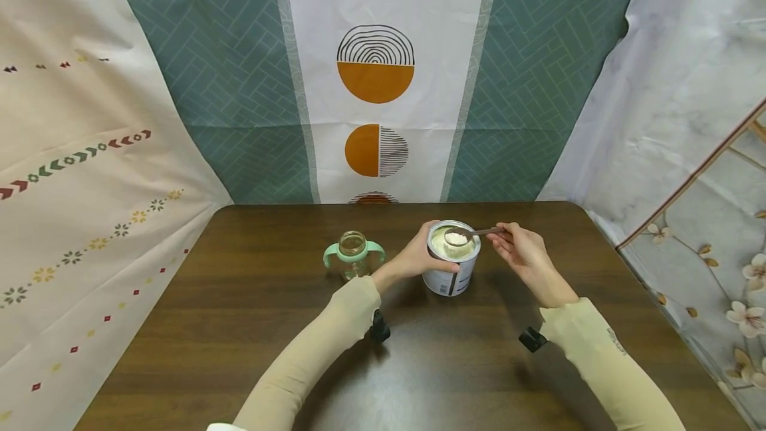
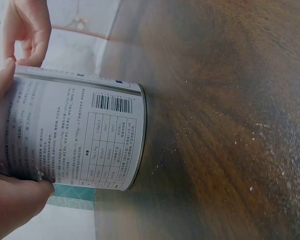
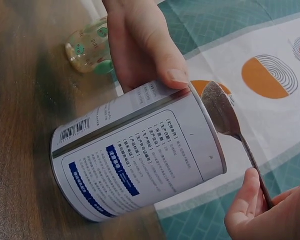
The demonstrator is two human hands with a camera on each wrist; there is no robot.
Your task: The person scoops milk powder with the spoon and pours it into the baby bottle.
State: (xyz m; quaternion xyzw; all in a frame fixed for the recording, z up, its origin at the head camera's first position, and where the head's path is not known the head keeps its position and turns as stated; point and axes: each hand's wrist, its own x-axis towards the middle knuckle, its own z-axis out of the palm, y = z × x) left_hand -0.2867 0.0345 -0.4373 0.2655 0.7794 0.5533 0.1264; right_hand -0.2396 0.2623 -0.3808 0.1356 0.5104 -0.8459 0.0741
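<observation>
- Head view, far left of the things: a small glass bottle [image 1: 352,253] with mint-green handles stands open on the dark wood tabletop [image 1: 239,324], near the tin but apart from it. I cannot tell whether any powder is in it yet.
- Next along, the left hand [image 1: 414,258] wraps around the side of the white tin [image 1: 450,265], thumb and fingers curled against its wall, steadying it upright; that grip is closed on the tin.
- The tin is open, pale powder showing well up inside, just right of the tabletop's middle.
- Above its mouth sits a metal spoon [image 1: 462,237], bowl heaped with powder, so a scoop looks taken but not yet carried anywhere.
- Furthest right, the right hand [image 1: 522,251] pinches the spoon's handle between thumb and fingers, a closed grip.
- Left wrist view shows fine white specks scattered on the wood beside the tin [image 2: 79,135].
- Judging from this, loading the spoon is done; moving the powder across to the bottle is what remains.
</observation>
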